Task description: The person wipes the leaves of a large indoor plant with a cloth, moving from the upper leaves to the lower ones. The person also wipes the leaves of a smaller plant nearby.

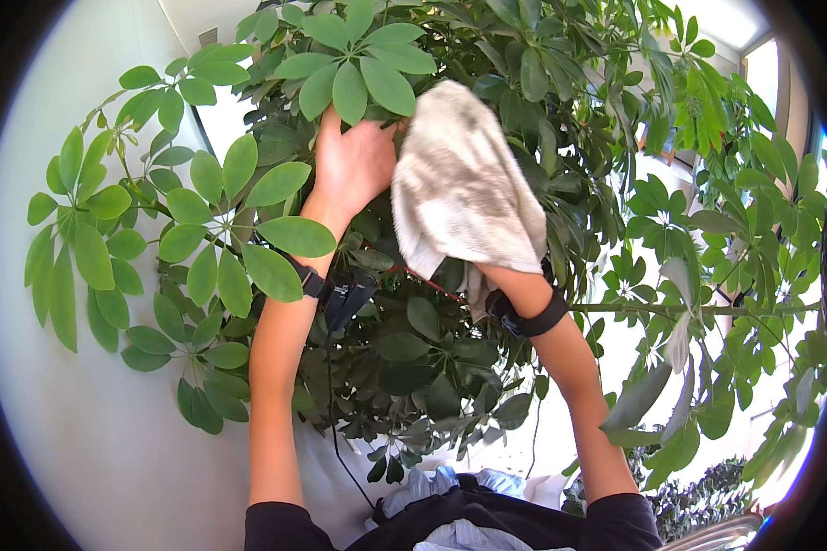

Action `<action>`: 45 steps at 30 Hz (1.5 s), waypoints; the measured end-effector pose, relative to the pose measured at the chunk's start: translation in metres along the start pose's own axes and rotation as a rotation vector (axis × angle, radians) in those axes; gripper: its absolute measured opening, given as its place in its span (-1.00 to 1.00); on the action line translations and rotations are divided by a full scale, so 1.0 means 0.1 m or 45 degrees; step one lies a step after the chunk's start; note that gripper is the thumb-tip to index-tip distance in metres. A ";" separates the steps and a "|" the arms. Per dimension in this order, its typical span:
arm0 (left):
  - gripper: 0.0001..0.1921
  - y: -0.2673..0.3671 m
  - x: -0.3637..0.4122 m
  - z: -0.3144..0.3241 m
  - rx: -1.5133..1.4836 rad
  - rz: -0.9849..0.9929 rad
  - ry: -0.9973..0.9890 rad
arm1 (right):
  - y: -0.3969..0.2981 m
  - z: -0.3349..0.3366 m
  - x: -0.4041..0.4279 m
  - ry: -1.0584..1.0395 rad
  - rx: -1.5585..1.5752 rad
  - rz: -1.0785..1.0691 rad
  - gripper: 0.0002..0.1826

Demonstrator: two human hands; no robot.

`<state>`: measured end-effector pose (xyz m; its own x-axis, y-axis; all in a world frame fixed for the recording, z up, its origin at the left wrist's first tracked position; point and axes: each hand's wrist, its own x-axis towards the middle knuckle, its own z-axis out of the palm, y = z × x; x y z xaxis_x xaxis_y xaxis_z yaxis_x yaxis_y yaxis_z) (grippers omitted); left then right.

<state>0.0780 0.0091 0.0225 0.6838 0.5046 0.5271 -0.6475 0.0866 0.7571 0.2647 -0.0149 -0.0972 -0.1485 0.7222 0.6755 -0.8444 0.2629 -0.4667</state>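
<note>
A large umbrella plant (schefflera) (424, 372) with many green leaflets fills the view before me. My left hand (356, 164) reaches up under a leaf cluster (351, 65) at the top centre; its fingertips are hidden behind the leaves, so I cannot tell whether they grip a stem. Right beside it, a stained, whitish cloth (465, 182) is draped over my right hand and covers it down to the wrist. The fingers under the cloth do not show. A black strap sits on each wrist, and the left one carries a small black device (348, 296).
A pale wall (62, 406) runs along the left. A long horizontal branch (696, 310) with leaves reaches to the right. A thin black cable (336, 427) hangs from the left wrist device towards my body. Bright windows stand behind the foliage; a curved metal rim (720, 532) lies at the lower right.
</note>
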 end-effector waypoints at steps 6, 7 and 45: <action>-0.18 0.02 0.01 0.05 -0.334 0.006 -0.293 | 0.21 -0.08 -0.07 0.066 0.225 0.170 -0.47; -0.16 0.02 0.00 0.04 -0.325 0.011 -0.313 | 0.21 -0.05 -0.10 0.078 0.257 0.188 -0.47; -0.31 0.08 -0.52 0.04 0.539 -0.219 0.042 | -0.33 1.05 -0.89 0.202 -1.902 -0.464 -0.41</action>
<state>0.0386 -0.0201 0.0024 0.7540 0.5411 0.3724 -0.3264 -0.1833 0.9273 0.2523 -0.1552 -0.0823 0.0801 0.5118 0.8553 0.4590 0.7428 -0.4875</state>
